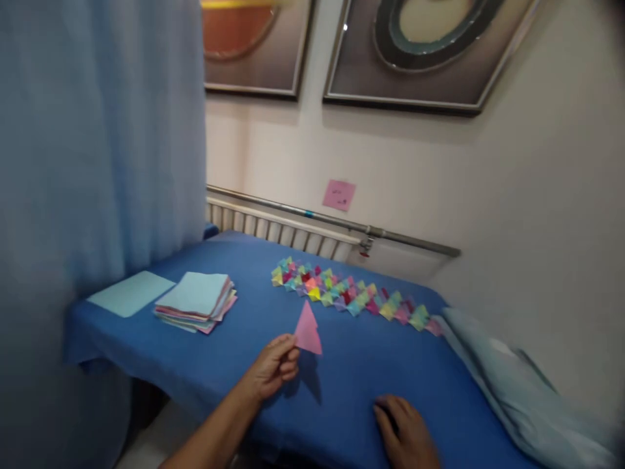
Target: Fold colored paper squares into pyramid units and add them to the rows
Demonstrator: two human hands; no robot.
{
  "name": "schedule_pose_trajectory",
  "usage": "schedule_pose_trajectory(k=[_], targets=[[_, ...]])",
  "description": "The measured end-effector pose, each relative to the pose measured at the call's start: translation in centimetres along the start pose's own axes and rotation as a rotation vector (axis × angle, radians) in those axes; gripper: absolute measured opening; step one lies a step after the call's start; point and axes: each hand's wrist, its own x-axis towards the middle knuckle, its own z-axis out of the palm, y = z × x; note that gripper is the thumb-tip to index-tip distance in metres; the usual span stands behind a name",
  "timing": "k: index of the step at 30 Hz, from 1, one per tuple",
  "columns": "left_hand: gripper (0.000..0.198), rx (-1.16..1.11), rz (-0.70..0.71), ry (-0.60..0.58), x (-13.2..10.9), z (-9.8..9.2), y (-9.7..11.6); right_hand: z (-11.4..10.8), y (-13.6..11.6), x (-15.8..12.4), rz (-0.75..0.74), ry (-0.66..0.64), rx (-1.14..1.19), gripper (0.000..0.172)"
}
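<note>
My left hand (277,368) pinches a pink folded paper triangle (308,331) by its lower left corner, raised above the blue cloth, with its point upward. The paper's shadow falls on the cloth below. Low in the view, my right hand (406,433) rests at the near part of the cloth, its fingers bent and a dark gap between thumb and fingers; I see nothing in it. Beyond both hands lie rows of small folded paper pieces (342,290) in many colours. A stack of coloured paper sheets (193,294) sits to the left, pale blue on top.
A single pale green sheet (131,294) lies left of the stack on the blue-covered table (254,312). A blue curtain (97,130) hangs at the left. Bunched pale cloth (517,384) is at the right. Behind are a radiator (273,229), a pipe (415,241) and the wall.
</note>
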Motion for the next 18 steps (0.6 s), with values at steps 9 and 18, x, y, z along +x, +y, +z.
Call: schedule_pose_trajectory(k=[9, 18], targets=[[0.052, -0.110, -0.144, -0.189, -2.8, -0.7, -0.8, -1.2, -9.3, 0.4, -0.134, -0.022, 0.401, 0.017], [0.041, -0.069, -0.282, -0.297, -3.1, -0.9, -0.8, -0.7, -13.5, 1.6, -0.320, -0.021, 0.427, 0.016]])
